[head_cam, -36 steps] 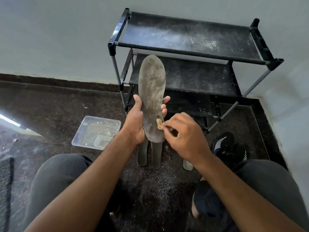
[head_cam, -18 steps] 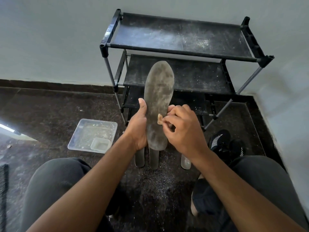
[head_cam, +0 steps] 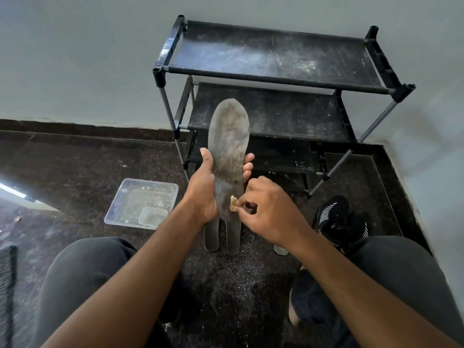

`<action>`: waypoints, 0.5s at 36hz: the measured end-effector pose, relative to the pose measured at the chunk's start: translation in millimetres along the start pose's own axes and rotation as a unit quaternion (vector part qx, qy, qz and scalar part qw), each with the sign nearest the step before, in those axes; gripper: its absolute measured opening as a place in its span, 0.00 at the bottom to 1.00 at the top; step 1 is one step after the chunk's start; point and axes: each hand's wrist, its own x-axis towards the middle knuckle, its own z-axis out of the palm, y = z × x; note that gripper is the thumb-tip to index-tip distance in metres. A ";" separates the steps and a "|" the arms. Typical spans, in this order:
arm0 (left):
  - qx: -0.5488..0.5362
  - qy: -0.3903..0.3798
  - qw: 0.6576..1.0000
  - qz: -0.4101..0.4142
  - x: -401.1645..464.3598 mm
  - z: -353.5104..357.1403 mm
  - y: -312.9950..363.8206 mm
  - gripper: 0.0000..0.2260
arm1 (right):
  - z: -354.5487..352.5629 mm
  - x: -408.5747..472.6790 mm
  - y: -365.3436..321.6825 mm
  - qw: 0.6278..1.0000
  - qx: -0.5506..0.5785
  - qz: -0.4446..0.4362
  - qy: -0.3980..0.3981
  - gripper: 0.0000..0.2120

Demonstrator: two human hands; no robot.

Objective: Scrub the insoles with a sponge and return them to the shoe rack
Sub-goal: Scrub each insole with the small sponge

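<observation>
Between the two hands, in front of the shoe rack [head_cam: 273, 59]: a grey, stained insole [head_cam: 229, 146], upright with the toe end up and the heel end down, above the dark floor [head_cam: 75, 159]. Gripped at the lower half by the left hand [head_cam: 204, 189], thumb on the left edge, fingers [head_cam: 248, 160] curled round the back and showing at the right edge. Touched near the heel by a small beige sponge piece [head_cam: 234, 204], pinched in the bent fingers [head_cam: 247, 205] of the right hand [head_cam: 270, 209], thumb side against the insole. Below the hands, two more insoles [head_cam: 222, 234] side by side on the floor, only the heel ends visible; one further grey piece [head_cam: 280, 249] just right of them, mostly hidden by the right forearm. Left of the hands, a clear plastic tray [head_cam: 125, 197] on the floor, holding a smaller clear container [head_cam: 152, 216] in its near corner. Right of the hands, black shoes with white stripes [head_cam: 334, 217] next to the right knee. Behind all, black shelves with pale dust, against the grey wall [head_cam: 75, 59]. At the bottom, both knees in dark trousers [head_cam: 82, 267].
</observation>
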 end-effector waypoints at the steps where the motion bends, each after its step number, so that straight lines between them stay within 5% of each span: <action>1: 0.000 -0.004 1.000 -0.005 -0.1 0.3 -0.8 0.45 | -1.5 0.9 0.0 1.000 -0.004 0.003 0.014 0.07; 6: 0.001 -0.031 0.999 -0.025 -0.2 4.7 -3.6 0.46 | -9.4 9.7 -0.6 0.993 -0.032 0.024 0.110 0.04; 12: -0.017 0.009 0.999 0.028 -0.2 3.1 0.5 0.43 | -5.6 -0.2 -6.0 0.996 0.060 0.044 -0.044 0.09; 18: -0.001 0.016 0.999 0.036 -1.3 3.9 1.4 0.43 | -13.5 5.3 3.6 0.996 0.040 0.060 0.042 0.03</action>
